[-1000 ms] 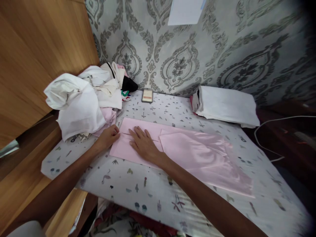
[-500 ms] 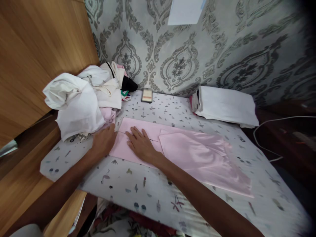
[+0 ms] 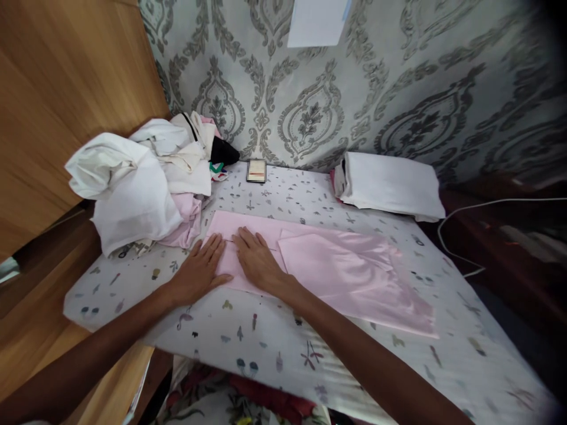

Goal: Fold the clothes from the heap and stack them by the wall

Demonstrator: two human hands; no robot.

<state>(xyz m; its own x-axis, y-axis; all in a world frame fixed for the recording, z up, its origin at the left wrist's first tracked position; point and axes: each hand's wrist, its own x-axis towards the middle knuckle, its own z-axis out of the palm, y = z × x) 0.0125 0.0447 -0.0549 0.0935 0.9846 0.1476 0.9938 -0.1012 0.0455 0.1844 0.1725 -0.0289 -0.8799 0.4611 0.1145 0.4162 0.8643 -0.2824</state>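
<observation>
A pink garment point(image 3: 336, 271), folded into a long strip, lies across the patterned sheet point(image 3: 212, 330). Its left part is smooth, while the right part shows wrinkles and a layer folded on top. My left hand point(image 3: 201, 268) rests flat on the left end of the pink cloth, fingers stretched out, thumb apart. Just to its right, my right hand point(image 3: 257, 260) also lies palm down on the cloth, its fingers extended over the seam line. Neither hand grips anything. The cloth directly beneath both palms is hidden.
A loose heap of white clothes point(image 3: 137, 189) lies at the left against a wooden panel point(image 3: 75, 71). Folded white cloth point(image 3: 390, 183) sits at the back right. A small framed card point(image 3: 256, 171) is near the patterned wall point(image 3: 310, 106). A white cable point(image 3: 496, 205) runs off right.
My left hand has moved from the cloth's left edge onto its surface and flattened out, thumb spread. My right hand stays flat in nearly the same place. The view has shifted slightly.
</observation>
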